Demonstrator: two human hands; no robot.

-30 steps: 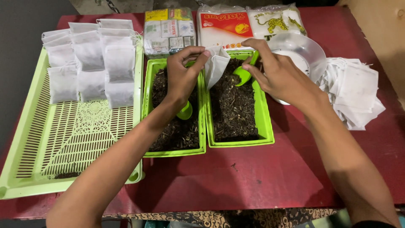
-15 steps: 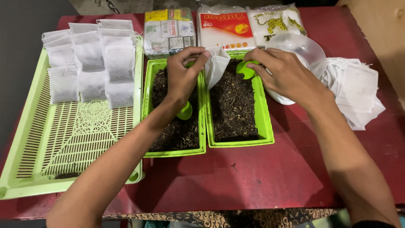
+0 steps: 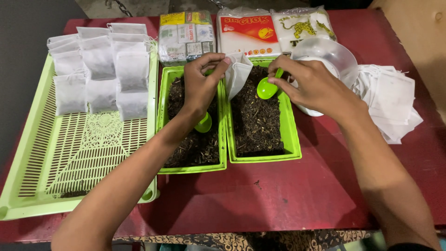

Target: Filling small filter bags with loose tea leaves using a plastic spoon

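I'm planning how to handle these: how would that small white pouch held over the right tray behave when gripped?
The white pouch likely is floppy: it droops from the left hand. Probably very light, thin like the filled pouches. It may sag or spill when the green scoop loads it.

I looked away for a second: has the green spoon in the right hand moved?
Yes. The green spoon has dropped from the right tray's far rim toward the dark leaves, nearer the white bag.

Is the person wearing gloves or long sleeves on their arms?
No. Both the left hand and the right hand are bare, with no gloves, rings or watch. The forearms are bare too. Only a dark bit of sleeve shows at the right arm's bottom edge.
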